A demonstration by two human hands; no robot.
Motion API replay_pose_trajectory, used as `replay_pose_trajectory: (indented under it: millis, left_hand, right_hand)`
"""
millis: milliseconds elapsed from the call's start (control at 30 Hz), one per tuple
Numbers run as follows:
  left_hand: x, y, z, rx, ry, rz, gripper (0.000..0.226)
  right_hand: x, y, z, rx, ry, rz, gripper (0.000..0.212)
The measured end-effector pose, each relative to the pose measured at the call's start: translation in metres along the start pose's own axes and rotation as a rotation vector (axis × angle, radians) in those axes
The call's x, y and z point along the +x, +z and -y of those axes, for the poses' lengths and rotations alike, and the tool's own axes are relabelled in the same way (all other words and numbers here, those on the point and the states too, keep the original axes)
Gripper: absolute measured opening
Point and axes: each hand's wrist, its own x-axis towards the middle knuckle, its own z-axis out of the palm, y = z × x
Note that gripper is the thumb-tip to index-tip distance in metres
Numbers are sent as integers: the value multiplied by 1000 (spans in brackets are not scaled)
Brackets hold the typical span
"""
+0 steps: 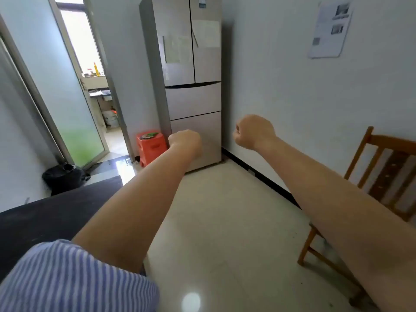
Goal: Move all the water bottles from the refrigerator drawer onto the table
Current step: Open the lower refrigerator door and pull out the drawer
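From the head view, the refrigerator (191,86) stood upright against the far wall, its long axis vertical and its two lower drawers (194,101) closed. An orange stool (150,146) sat just beside it, and a wooden chair (380,176) stood at right. The left hand (185,140) and right hand (253,131) were clenched into fists, holding nothing. No bottles showed.

Pale glossy floor (225,221) is carrying it all: refrigerator (193,91) standing in the far corner, orange stool (150,146) sitting just beside it, wooden chair (371,188) standing at the right wall, black bag (64,177) slumping left, dark mat (56,212) lying near it
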Motion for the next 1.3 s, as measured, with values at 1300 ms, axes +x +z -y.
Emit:
replay_pose_trajectory:
  millis: [1300]
  left_hand:
    - [983, 288, 114, -77, -505, 233, 33]
  right_hand:
    - [1017, 471, -158, 15, -440, 259, 30]
